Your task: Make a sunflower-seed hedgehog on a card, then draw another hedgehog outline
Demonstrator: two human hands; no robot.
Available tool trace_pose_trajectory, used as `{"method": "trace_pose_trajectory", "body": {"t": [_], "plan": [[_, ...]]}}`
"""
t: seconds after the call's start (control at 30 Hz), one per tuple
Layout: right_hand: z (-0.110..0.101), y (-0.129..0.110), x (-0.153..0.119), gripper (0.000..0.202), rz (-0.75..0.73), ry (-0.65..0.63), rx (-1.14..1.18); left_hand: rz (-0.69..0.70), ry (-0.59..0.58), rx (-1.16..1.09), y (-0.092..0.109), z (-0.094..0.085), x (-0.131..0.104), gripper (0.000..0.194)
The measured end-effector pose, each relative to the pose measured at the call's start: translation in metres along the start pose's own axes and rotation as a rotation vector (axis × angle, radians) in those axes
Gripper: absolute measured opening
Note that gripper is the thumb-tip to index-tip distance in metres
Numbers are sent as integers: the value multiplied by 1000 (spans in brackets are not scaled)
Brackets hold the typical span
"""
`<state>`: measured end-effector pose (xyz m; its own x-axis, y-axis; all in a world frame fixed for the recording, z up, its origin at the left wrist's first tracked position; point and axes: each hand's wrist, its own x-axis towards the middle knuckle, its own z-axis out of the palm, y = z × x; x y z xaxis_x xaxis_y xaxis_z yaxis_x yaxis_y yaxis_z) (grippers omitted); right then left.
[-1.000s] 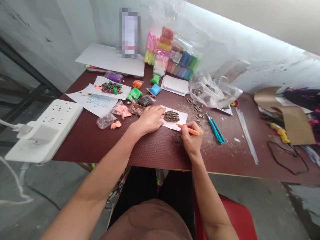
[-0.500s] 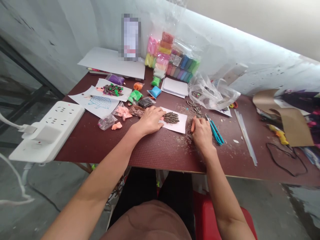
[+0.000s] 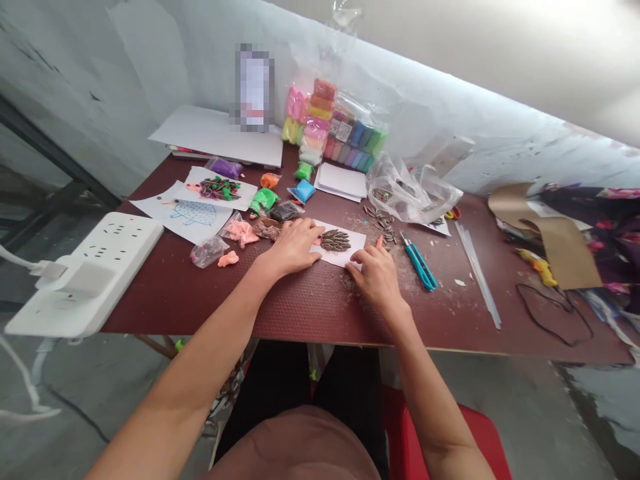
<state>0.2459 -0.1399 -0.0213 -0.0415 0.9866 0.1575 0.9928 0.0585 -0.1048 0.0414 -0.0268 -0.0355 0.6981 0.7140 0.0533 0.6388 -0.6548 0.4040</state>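
Note:
My left hand (image 3: 295, 245) lies over the left end of a small white card (image 3: 356, 240), fingers stretched out. On that card several striped sunflower seeds (image 3: 335, 240) overlap in a cluster, with a bit of pink clay at its left side. My right hand (image 3: 376, 272) is at the card's right edge, thumb and index finger close to the paper. Between its fingers an orange stick-like piece (image 3: 379, 241) pokes out at the top. Loose sunflower seeds (image 3: 379, 220) lie just behind this hand. A teal utility knife (image 3: 420, 265) rests to its right.
Pink clay (image 3: 242, 233), a green clay packet (image 3: 263, 200) and a seed hedgehog (image 3: 220, 189) on paper lie at the left. A white power strip (image 3: 87, 273) covers the left corner. Behind are clay packs (image 3: 320, 127) and a plastic bag (image 3: 407, 190).
My right hand has moved left from beside the utility knife to the card's right edge, carrying the orange piece. The left hand stays on the card. The view has shifted slightly.

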Motion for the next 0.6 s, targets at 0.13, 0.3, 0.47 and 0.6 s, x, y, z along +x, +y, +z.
{"method": "trace_pose_trajectory", "body": {"t": [0.13,0.3,0.47,0.6], "plan": [[-3,-1,-1,13,19,-52,-25,3,-17,10,1,-2,-1,55],[-4,4,-4,10,2,-73,-30,4,-21,6,1,-4,-2,57],[1,2,-2,11,8,-56,-53,7,-20,5,-1,-3,1,61],[4,-1,0,15,12,-29,-63,12,1,13,-1,-3,2,60]]}}
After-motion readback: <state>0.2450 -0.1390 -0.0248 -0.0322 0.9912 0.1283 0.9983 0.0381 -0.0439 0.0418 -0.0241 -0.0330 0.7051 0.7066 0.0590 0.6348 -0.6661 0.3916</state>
